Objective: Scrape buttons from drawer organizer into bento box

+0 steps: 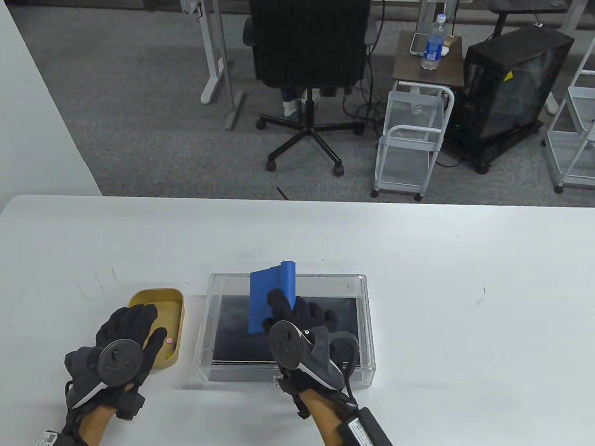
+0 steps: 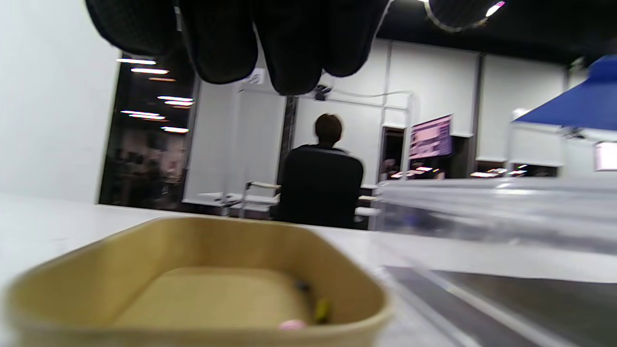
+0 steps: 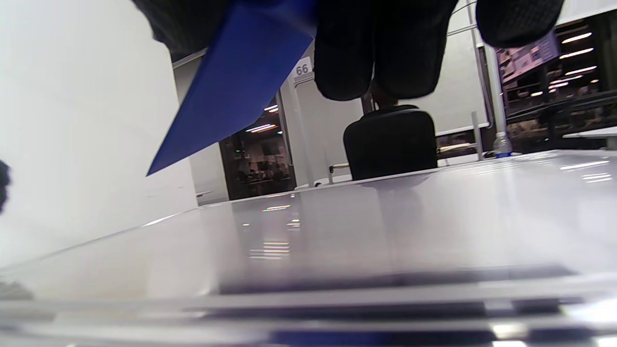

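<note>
A clear plastic drawer organizer [image 1: 359, 292] with a dark floor sits at the table's front middle. A tan bento box [image 1: 161, 298] stands just left of it; a pink button [image 1: 169, 340] lies in it, and a pink and a yellow button [image 2: 322, 308] show in the left wrist view. My right hand [image 1: 302, 316] grips a blue scraper [image 1: 270, 294] above the organizer, blade pointing down-left; it also shows in the right wrist view [image 3: 231, 91]. My left hand [image 1: 129, 331] rests over the bento box's near end, fingers [image 2: 289, 43] hanging above the box [image 2: 193, 241].
The organizer's clear wall [image 2: 491, 207] lies right of the bento box in the left wrist view. Beyond the table's far edge stand an office chair [image 1: 307, 57], a white cart [image 1: 413, 139] and a computer case [image 1: 507, 89].
</note>
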### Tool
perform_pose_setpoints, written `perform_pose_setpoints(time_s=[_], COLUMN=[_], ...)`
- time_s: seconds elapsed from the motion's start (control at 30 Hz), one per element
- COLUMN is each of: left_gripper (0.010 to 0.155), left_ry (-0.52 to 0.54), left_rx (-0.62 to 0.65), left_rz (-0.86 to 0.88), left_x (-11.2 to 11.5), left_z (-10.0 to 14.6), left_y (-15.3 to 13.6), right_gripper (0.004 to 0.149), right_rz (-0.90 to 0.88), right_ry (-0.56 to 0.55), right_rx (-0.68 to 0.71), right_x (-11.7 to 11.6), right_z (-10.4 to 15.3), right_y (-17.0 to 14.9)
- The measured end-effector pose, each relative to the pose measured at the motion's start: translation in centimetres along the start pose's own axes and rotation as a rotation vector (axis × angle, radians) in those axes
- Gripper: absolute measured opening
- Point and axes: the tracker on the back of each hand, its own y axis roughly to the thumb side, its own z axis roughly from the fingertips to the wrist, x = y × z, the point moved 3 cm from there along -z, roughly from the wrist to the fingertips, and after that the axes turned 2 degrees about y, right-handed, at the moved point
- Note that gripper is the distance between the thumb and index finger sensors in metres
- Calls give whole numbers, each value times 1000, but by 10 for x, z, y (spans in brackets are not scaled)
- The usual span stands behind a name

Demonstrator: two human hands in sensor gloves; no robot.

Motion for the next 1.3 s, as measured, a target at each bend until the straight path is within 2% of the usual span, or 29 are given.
perform_pose_setpoints(time_s=[0.17, 0.47, 0.8, 1.07, 1.3], left_gripper=[65, 65, 65, 65, 65], left_ry=[47, 46, 50, 29, 14], left_rx=[128, 342, 491, 537, 549], left_rz=[36, 1, -29, -48, -50], left_x=[-7, -8, -7, -1, 1], left_z=[9, 26, 39, 43, 44], left_y=[29, 75, 100, 108, 111], right_gripper=[54, 54, 54, 54, 54], right_rz=[5, 26, 35, 101, 54], right_ry=[-13, -35, -46, 75, 303], right_rx=[-48, -141, -251, -367, -506], right_x=[8, 19, 20, 6, -28], right_z=[8, 26, 44, 55, 66], right_y=[-36, -98, -166, -216, -251])
